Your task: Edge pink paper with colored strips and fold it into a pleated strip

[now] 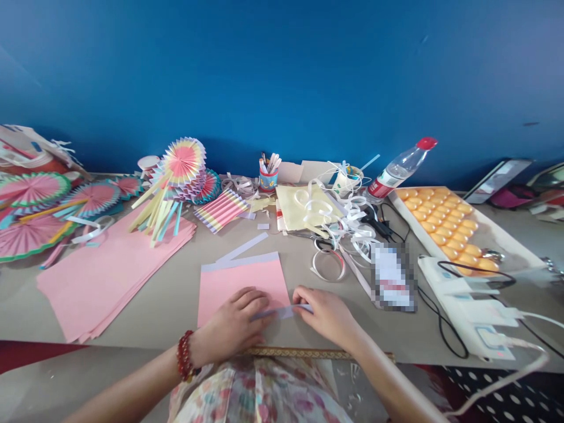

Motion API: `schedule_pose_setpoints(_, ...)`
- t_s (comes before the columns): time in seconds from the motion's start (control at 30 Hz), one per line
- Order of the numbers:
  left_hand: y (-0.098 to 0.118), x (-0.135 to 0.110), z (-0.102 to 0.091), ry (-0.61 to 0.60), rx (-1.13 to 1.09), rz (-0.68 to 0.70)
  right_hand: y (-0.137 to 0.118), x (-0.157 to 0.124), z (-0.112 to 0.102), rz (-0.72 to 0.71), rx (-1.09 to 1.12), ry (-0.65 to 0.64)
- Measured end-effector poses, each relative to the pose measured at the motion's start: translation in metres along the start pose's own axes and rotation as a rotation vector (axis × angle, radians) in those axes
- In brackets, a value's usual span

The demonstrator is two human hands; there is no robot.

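Observation:
A pink paper sheet (240, 282) with a pale lilac far edge lies on the table in front of me. Its near edge is folded up into a narrow strip (282, 312). My left hand (235, 323), with a red bead bracelet on the wrist, presses the left part of that fold with curled fingers. My right hand (326, 314) pinches the right end of the folded strip.
A stack of pink sheets (101, 276) lies left. Folded paper fans (39, 205) and a fan with hanging strips (176, 176) sit at back left. Curled white tape (335, 217), a pen cup (268, 173), a bottle (396, 170), an orange tray (445, 220) and a power strip (467, 305) fill the right.

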State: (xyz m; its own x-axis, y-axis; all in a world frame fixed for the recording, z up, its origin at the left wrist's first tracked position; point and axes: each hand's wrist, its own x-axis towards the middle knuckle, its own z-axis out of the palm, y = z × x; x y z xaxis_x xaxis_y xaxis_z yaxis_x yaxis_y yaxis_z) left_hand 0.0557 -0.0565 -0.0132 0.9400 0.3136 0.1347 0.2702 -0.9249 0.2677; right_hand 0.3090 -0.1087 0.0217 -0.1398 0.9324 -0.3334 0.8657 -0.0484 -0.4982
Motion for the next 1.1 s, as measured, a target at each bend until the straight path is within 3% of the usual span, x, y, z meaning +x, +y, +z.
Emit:
schedule_pose_setpoints(0.3, 0.007, 0.016, -0.003, 0.009, 0.015, -0.012, -0.003, -0.002, 0.002, 0.023, -0.054, -0.004)
schedule_pose_setpoints(0.6, 0.007, 0.021, 0.000, -0.003, 0.062, 0.061, 0.017, -0.009, -0.007, -0.005, 0.253, 0.081)
schedule_pose_setpoints(0.77, 0.002, 0.017, -0.005, 0.029, 0.042, 0.088, 0.035, -0.013, -0.019, -0.076, 0.586, -0.076)
schedule_pose_setpoints(0.93, 0.000, 0.013, -0.010, 0.003, -0.040, 0.055, 0.029, -0.014, -0.016, -0.159, 0.863, -0.285)
schedule_pose_setpoints(1.0, -0.001, 0.012, -0.013, -0.012, -0.072, 0.046, 0.022, -0.011, -0.010, -0.180, 0.882, -0.297)
schedule_pose_setpoints(1.1, -0.001, 0.013, -0.018, -0.011, -0.141, 0.028, 0.013, -0.004, 0.000, -0.216, 0.804, -0.215)
